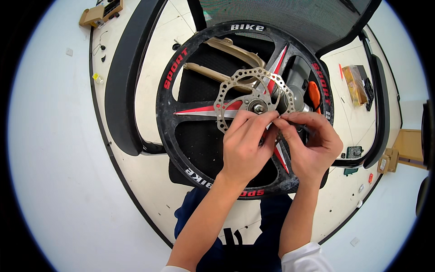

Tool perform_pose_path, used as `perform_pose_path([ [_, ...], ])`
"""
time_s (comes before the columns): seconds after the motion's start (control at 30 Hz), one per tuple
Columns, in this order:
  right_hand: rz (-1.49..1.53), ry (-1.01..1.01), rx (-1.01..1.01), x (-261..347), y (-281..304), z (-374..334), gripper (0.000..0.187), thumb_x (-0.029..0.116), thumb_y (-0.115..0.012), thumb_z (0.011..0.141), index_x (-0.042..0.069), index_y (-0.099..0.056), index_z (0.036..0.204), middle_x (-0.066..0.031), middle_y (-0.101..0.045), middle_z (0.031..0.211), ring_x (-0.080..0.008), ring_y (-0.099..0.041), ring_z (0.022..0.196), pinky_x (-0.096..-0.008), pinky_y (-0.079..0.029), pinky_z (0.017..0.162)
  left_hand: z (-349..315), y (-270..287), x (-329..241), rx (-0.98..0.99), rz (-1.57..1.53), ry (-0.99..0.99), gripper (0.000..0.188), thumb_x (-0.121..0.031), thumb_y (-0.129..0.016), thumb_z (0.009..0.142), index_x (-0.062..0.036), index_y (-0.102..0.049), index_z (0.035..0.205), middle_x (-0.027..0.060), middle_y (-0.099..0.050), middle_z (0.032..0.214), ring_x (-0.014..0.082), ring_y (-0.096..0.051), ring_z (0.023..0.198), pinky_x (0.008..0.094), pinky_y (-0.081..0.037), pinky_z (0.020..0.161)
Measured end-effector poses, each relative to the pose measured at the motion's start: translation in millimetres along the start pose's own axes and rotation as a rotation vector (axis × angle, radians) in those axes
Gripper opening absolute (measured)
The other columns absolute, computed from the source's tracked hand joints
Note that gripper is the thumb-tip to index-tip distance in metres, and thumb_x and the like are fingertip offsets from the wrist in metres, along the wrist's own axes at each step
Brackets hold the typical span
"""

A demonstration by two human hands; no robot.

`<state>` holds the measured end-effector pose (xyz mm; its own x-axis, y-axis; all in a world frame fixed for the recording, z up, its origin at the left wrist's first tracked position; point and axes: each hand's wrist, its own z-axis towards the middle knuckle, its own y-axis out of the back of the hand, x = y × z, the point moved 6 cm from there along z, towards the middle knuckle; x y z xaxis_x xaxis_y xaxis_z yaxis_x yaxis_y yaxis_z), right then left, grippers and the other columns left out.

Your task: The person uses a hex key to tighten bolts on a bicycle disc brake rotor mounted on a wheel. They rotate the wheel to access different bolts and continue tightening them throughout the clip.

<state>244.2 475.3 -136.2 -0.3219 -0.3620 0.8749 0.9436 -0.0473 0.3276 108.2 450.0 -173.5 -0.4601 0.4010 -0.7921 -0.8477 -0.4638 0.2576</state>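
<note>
Brake disc (235, 86) perforated, silver, at the hub of a black bike wheel (181, 136). Left hand (244, 147) fingers pinch together at its lower edge; right hand (312, 143) fingers pinch a thin dark tool (302, 126). Wheel lies over a black chair (122, 81) on the pale surface (154, 72).

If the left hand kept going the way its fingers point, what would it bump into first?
Most likely the brake disc on the wheel: the left hand points up toward the hub, fingertips already at the disc's lower edge. Depth is hard to judge.
</note>
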Motion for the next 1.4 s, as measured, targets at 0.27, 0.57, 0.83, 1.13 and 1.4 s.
perform_pose_path([
  [0.27,0.089,0.063,-0.002,9,-3,5,0.019,-0.011,-0.068,0.086,-0.007,-0.073,0.103,-0.0139,-0.077,0.098,-0.0197,-0.073,0.092,-0.0284,-0.056,0.085,1,-8,0,-0.005,-0.002,0.019,0.045,0.009,-0.069,0.081,-0.0042,-0.065,0.124,0.0084,-0.069,0.085,0.0252,-0.066,0.072,0.0349,-0.053,0.063],
  [0.57,0.210,-0.010,-0.042,-1,-5,-1,0.024,-0.011,-0.075,0.081,-0.009,-0.071,0.105,-0.0138,-0.075,0.097,-0.0207,-0.073,0.091,-0.0307,-0.056,0.087,1,2,-1,0.016,-0.060,0.068,0.043,0.009,-0.073,0.077,-0.0045,-0.068,0.118,0.0096,-0.073,0.093,0.0257,-0.067,0.072,0.0363,-0.054,0.064],
  [0.83,0.383,0.033,0.119,15,1,6,0.049,-0.003,-0.067,0.077,-0.013,-0.064,0.125,-0.0242,-0.071,0.108,-0.0316,-0.069,0.109,-0.0387,-0.054,0.096,-4,-13,-2,0.263,-0.006,0.039,0.047,0.009,-0.065,0.073,-0.0003,-0.066,0.118,0.0118,-0.072,0.108,0.0309,-0.069,0.091,0.0398,-0.058,0.075],
  [1.13,0.461,-0.071,0.082,6,4,5,0.029,-0.011,-0.065,0.088,-0.013,-0.067,0.118,-0.0228,-0.074,0.105,-0.0275,-0.073,0.100,-0.0351,-0.058,0.091,0,-12,-4,0.317,-0.038,0.006,0.058,0.012,-0.066,0.069,-0.0037,-0.065,0.125,0.0116,-0.070,0.117,0.0303,-0.068,0.097,0.0383,-0.059,0.079],
  [1.4,0.202,-0.148,-0.261,2,6,3,0.016,-0.007,-0.072,0.088,-0.012,-0.072,0.104,-0.0204,-0.076,0.100,-0.0233,-0.076,0.089,-0.0288,-0.061,0.079,7,2,0,-0.018,-0.099,0.041,0.030,0.007,-0.081,0.075,-0.0029,-0.074,0.102,0.0060,-0.072,0.089,0.0108,-0.060,0.062,0.0226,-0.045,0.051],
])
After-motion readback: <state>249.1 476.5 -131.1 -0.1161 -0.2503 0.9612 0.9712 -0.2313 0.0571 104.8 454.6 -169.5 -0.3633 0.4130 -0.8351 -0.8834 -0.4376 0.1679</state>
